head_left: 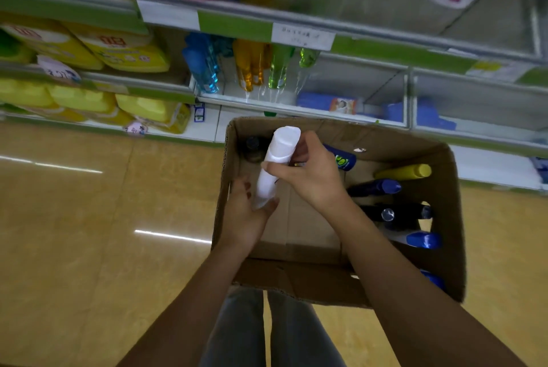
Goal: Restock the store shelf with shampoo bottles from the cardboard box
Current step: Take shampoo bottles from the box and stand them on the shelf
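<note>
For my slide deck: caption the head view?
Both hands lift a white bottle from the cardboard box.

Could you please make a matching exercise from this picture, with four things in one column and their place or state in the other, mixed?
Things:
1. white bottle
2. yellow bottle
3. cardboard box
4. orange bottles

Place or state:
A. standing on the store shelf
B. held by both hands over the box
C. lying inside the box, right side
D. open, on the floor before the shelf

Pairs: 1-B, 2-C, 3-D, 4-A
</note>
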`<state>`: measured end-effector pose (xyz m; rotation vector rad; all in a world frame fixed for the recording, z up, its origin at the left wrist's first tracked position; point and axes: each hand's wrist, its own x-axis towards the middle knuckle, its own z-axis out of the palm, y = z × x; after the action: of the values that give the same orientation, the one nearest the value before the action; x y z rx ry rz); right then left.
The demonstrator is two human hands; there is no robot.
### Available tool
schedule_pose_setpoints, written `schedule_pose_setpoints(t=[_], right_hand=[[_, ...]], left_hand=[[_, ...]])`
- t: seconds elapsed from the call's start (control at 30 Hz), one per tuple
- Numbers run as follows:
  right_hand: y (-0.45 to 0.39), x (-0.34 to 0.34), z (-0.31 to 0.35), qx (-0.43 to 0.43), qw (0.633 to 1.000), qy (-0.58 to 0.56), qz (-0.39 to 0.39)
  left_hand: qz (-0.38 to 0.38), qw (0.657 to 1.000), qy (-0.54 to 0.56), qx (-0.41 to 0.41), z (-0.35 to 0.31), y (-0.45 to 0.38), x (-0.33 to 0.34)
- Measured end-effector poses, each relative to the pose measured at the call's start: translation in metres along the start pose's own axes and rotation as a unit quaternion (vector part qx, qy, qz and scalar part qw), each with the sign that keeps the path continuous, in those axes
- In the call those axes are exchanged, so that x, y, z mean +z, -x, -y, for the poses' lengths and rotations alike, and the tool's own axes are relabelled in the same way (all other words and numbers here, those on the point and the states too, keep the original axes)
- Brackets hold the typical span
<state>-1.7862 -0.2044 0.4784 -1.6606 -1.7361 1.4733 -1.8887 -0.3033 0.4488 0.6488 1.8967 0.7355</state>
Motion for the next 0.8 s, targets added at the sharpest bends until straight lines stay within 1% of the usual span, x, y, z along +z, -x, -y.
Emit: schedule_pose_setpoints(t=[0.17, 0.3, 0.43, 0.5, 0.63, 0.73, 0.8], right_hand=[[0.011, -0.031, 0.053, -0.001, 1.0, -0.003, -0.013], [0.022, -0.052, 0.09, 0.002, 1.0, 0.01, -0.02], [0.033, -0.07, 0.121, 0.001, 1.0, 0.003, -0.002], [0.039, -0.078, 0.136, 0.006, 0.999, -0.031, 0.016], [0.05, -0.097, 0.161, 0.027, 0.983, -0.171, 0.06], [0.059, -0.116, 0.178, 0.005, 0.971, -0.224, 0.078], [0.064, -0.126, 0.187, -0.012, 0.962, -0.251, 0.105]], left_hand=[[0.02, 0.996, 0.044, 0.077, -0.04, 0.01, -0.009], [0.008, 0.992, 0.048, 0.116, -0.065, 0.029, -0.019], [0.06, 0.986, 0.078, 0.134, -0.088, 0.046, -0.035], [0.092, 0.982, 0.102, 0.132, -0.102, 0.056, -0.045], [0.157, 0.97, 0.141, 0.116, -0.127, 0.075, -0.065], [0.204, 0.959, 0.167, 0.102, -0.144, 0.086, -0.077], [0.231, 0.948, 0.197, 0.1, -0.155, 0.094, -0.083]])
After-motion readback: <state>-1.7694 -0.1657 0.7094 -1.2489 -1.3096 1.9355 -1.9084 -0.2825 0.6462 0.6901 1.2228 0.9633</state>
